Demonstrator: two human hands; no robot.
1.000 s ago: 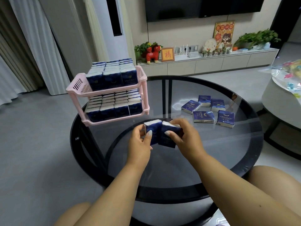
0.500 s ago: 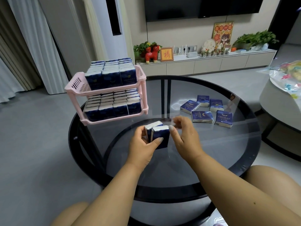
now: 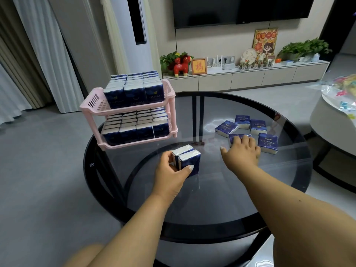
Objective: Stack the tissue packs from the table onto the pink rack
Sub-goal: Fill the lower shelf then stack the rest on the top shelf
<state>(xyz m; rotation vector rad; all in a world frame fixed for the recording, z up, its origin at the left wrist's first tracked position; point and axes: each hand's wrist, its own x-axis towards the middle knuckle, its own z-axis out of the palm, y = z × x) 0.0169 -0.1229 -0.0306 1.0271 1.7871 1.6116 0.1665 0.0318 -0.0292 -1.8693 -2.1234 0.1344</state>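
Nearest to me, the left hand (image 3: 172,175) has its grip clenched round two dark-blue, white-topped tissue packs (image 3: 186,159), held side by side on edge just above the round smoked-glass tabletop (image 3: 212,199). Half a second ago both hands were at this pair; the left now carries it alone.

Further out, the right hand (image 3: 243,151) has left the pair and reached across to the loose packs. Its fingers lie spread and fairly straight on top of one flat dark-blue tissue pack (image 3: 234,139); the grip is not yet closed on it. I judge this a pick-up in progress, meant to add a third pack to the bundle before a trip to the rack.

Four other loose blue tissue packs (image 3: 227,128) lie flat around that one, close together on the right half of the tabletop, so five in all remain to be moved, besides the two in hand.

Beyond, on the far left edge, stands the pink two-tier plastic rack (image 3: 169,89). Both tiers are already packed with upright rows. The upper tier shows bare slatted floor at its left end; I judge that to be the remaining room. The task looks close to finished.
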